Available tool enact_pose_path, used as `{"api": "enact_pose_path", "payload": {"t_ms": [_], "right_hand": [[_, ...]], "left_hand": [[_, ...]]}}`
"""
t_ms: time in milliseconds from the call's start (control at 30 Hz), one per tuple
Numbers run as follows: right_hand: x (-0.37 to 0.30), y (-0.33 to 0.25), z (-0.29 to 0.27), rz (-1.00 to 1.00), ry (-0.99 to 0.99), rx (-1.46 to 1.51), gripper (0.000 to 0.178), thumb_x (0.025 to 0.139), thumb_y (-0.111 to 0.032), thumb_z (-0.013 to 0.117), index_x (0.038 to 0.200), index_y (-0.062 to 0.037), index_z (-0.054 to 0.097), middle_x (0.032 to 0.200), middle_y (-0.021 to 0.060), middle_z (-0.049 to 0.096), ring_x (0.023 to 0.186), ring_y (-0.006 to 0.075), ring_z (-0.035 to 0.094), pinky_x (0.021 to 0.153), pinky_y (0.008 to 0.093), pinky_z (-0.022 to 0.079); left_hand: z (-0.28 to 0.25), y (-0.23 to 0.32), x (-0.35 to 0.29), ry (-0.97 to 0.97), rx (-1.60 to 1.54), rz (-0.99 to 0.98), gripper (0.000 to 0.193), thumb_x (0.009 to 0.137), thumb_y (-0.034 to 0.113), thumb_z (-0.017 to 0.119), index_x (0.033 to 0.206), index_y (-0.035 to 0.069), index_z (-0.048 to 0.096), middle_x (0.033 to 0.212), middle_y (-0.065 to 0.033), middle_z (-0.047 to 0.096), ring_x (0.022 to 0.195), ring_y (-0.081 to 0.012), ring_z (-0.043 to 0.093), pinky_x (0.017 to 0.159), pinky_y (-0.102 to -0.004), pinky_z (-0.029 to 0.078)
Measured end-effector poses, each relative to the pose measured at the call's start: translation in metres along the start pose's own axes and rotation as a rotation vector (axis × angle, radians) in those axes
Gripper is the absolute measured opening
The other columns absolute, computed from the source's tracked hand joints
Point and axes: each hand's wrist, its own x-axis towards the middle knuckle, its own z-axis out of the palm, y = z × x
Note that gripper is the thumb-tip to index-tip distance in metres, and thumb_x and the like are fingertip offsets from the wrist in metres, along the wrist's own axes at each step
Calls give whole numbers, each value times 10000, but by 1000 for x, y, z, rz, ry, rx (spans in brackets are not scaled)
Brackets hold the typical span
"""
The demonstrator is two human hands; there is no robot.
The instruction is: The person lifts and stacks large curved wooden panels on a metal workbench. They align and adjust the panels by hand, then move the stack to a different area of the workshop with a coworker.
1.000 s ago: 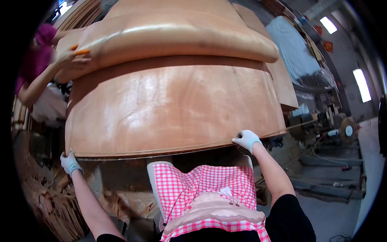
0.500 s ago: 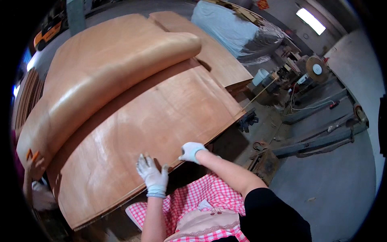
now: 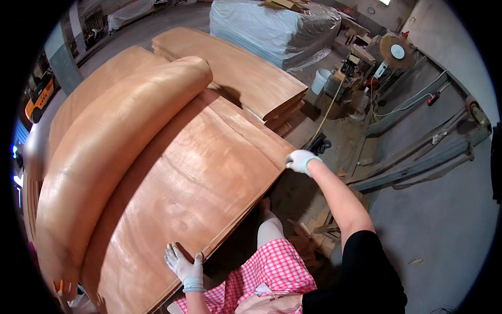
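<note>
Wood sheet [image 3: 193, 175] at hands [image 3: 186, 270] [image 3: 301, 161]: under left, corner by right.

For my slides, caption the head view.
White-gloved left hand and right hand at the edge of a flat brown wooden sheet.

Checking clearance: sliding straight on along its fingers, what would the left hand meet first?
Probably the curled wood sheet, across the flat sheet beneath the left hand; depth is hard to judge.

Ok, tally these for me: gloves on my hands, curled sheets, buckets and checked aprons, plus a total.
Gloves: 2
Curled sheet: 1
Bucket: 1
Checked apron: 1
Total: 5
</note>
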Motion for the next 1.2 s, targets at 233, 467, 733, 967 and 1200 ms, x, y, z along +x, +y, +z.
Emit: {"api": "enact_pose_path", "payload": {"t_ms": [233,467,733,967,1200], "right_hand": [[52,30,14,280,6,42,341,815,-276,663,1103,-95,687,1133,158,665,1055,344,625,906,419,498],[40,75,59,605,502,465,323,851,-248,644,1054,2,662,1081,216,665,1016,371,628,878,416,491],[-82,-125,66,-72,563,616,220,858,-162,666,943,38,628,921,206,666,856,325,641,796,400,498],[-196,-292,88,-675,-19,1091,186,888,-107,646,1009,30,612,1118,151,626,993,167,587,895,302,469],[-234,-375,118,-612,-418,1230,219,894,-131,657,1032,32,606,1366,252,486,1216,253,523,998,356,427]], "left_hand": [[-3,-5,-4,46,26,18,956,681,331,770,1454,-8,322,1521,-227,289,1424,-370,231,1190,-478,130],[4,7,-5,62,7,40,910,677,318,763,1428,-7,364,1500,-237,319,1406,-385,259,1184,-487,146],[-23,49,-41,222,-462,258,293,773,246,766,969,56,658,943,-152,667,891,-332,637,796,-424,508],[-57,50,-79,264,-748,429,291,738,180,746,967,40,632,951,-150,646,886,-333,630,781,-405,522],[-63,-6,-133,351,-1273,44,128,817,74,682,931,20,663,859,-66,613,767,-150,581,667,-271,466]]}}
